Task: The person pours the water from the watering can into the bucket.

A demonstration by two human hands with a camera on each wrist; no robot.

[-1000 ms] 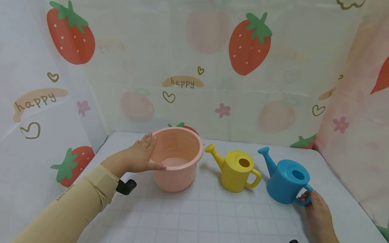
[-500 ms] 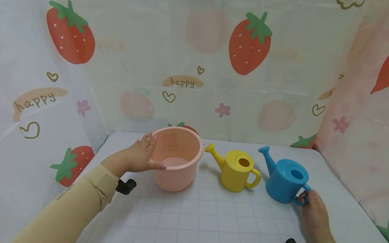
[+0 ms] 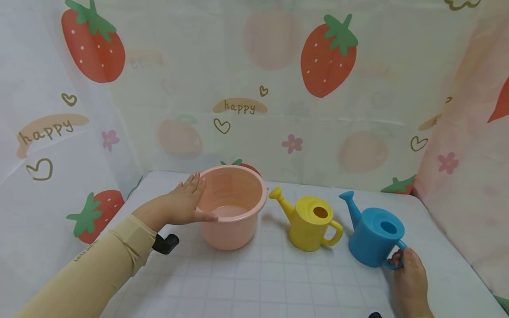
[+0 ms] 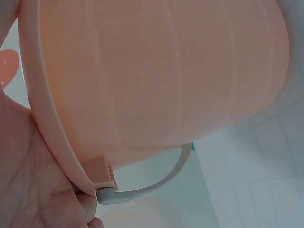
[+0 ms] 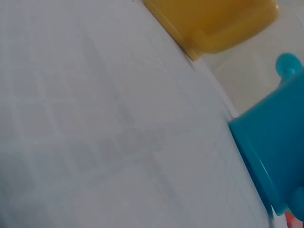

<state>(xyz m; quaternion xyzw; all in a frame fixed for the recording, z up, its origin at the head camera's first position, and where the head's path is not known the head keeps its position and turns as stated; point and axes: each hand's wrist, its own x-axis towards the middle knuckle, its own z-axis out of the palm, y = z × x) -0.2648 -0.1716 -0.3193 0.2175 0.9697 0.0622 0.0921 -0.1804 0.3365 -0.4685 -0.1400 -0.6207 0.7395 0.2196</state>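
A pink plastic bucket stands on the table with its mouth upward. My left hand rests on its left rim, fingers straight and spread, the thumb along the front edge. In the left wrist view the palm lies against the rim, close to a grey carrying handle. At the right, my right hand grips the handle of a blue watering can, its fingers curled round it. Between bucket and blue can stands a yellow watering can, untouched. Both spouts point left.
The table has a white cloth with a faint grid. Strawberry-printed sheets enclose it at the back and both sides. A black wrist-camera piece sticks out beneath the left wrist.
The blue watering can has shifted very slightly left, and my right hand has moved a little left with its grip kept. My left hand, the bucket and the yellow can stay put.
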